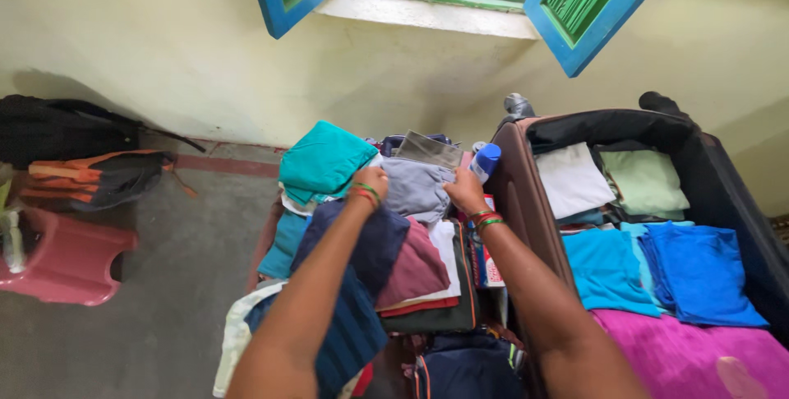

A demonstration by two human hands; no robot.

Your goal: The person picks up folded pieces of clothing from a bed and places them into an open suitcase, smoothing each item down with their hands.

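Head view. Left hand (371, 180): fingers curled shut, gripping the left edge of a grey folded garment (415, 188). Right hand (463, 191): fingers pinched on the same garment's right edge. Garment sits atop a heap of folded clothes (394, 276), beside a teal folded cloth (323, 161). Blue-capped bottle (485, 161) just beside the right hand. Open suitcase (723, 185) to the right, holding folded clothes.
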